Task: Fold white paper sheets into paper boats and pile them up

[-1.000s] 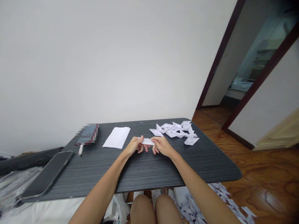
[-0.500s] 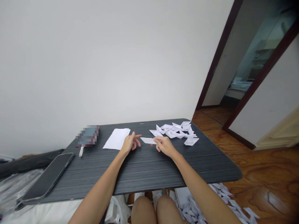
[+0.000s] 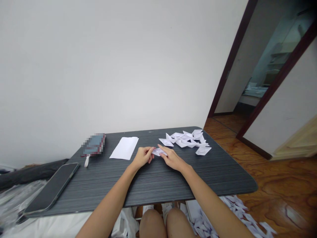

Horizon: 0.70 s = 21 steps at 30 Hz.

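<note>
Between my two hands, just above the dark table (image 3: 158,185), is a small folded paper boat (image 3: 159,151) in white paper. My left hand (image 3: 144,156) pinches its left end, with thumb and fingers pressed together. On the other side my right hand (image 3: 170,158) grips the right end, its fingers lying along the paper. Fingers cover both ends of the boat. Beyond my right hand lies a cluster of folded white paper boats (image 3: 183,140). A stack of white paper sheets (image 3: 124,148) rests to the left of my left hand.
A phone (image 3: 52,188) lies along the table's left edge. Behind it is a blurred-out flat object (image 3: 94,144) with a white strap (image 3: 86,161). Many folded papers (image 3: 235,206) lie on the floor at the right. A white wall (image 3: 148,66) borders the table's back.
My left hand, spread and apart from the paper before, has closed on its left end. The folded paper now shows an opened boat shape, and my right hand has shifted its grip slightly.
</note>
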Tool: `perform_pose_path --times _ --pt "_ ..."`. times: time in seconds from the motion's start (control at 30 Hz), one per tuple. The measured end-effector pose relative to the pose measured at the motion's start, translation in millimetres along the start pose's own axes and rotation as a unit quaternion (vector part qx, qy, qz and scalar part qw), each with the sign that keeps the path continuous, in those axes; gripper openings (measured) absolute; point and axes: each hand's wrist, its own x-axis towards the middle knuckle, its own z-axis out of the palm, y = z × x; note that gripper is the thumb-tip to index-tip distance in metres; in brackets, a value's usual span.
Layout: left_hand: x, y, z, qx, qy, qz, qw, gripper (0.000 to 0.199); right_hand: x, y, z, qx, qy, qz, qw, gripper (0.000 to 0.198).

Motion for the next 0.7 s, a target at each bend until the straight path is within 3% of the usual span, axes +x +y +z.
perform_pose_path --times 0.2,0.33,0.4,0.47,0.6,0.7 --pt "-4.2 9.3 2.1 0.05 -0.006 0.018 0.999 0.046 1.6 -2.2 0.9 0.023 -0.003 -0.003 1.0 0.047" --pt "-2.2 6.0 4.3 0.049 -0.009 0.007 0.999 0.049 5.1 -0.2 1.1 0.08 0.047 0.03 0.995 0.037" --pt "1.2 1.0 -0.2 0.065 0.013 0.005 0.998 0.051 6.6 4.8 -3.1 0.097 0.081 0.068 0.99 0.031" --pt "5.2 -5.2 -10.9 0.122 0.08 0.009 0.989 0.05 6.7 11.3 -11.7 0.08 0.111 0.121 0.983 0.029" --pt "8.9 -17.5 -40.6 0.341 0.218 -0.038 0.914 0.035 0.4 23.2 -33.2 -0.026 0.151 0.199 0.968 0.024" --pt "6.2 -23.6 -53.2 0.443 0.21 -0.124 0.863 0.04 -7.1 28.7 -40.8 -0.123 0.163 0.226 0.953 0.022"
